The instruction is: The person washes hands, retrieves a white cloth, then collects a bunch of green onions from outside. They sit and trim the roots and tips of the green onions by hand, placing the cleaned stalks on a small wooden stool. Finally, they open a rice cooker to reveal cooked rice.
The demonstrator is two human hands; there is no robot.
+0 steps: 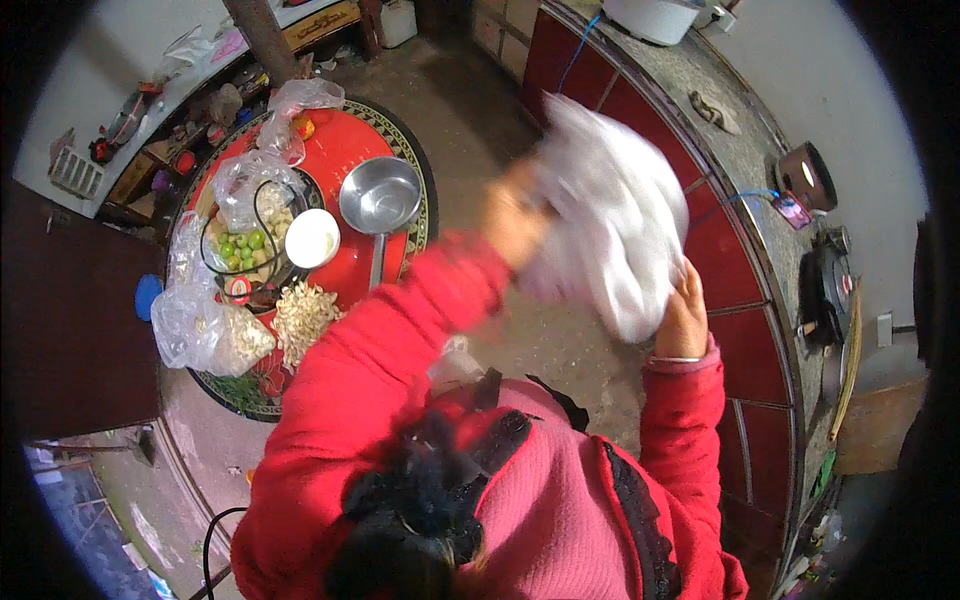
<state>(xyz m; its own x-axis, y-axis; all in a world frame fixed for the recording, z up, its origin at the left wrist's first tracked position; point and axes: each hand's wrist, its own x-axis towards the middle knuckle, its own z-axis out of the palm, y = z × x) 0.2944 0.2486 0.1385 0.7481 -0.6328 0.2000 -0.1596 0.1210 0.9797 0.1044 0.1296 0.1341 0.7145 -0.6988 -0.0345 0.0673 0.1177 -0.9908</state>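
Note:
Up in front of my body, between the round table and the counter, hangs a crumpled whitish bundle point(615, 220), blurred by movement. Whether it is a plastic bag or cloth I cannot tell. At its left edge my left hand point(515, 215) is smeared by motion, its curled fingers closed against the bundle. My right hand point(683, 318) grips the lower right edge, with some of its fingers hidden behind the material. Both arms wear red sleeves.
At left a round red table point(345, 130) bears a metal saucepan point(380, 195), a white bowl point(313, 238), green fruit point(243, 250), pale chopped pieces point(302, 318) and clear plastic bags point(188, 325). A curved counter point(745, 160) with red cabinet doors runs along the right, holding pots and a phone point(792, 209).

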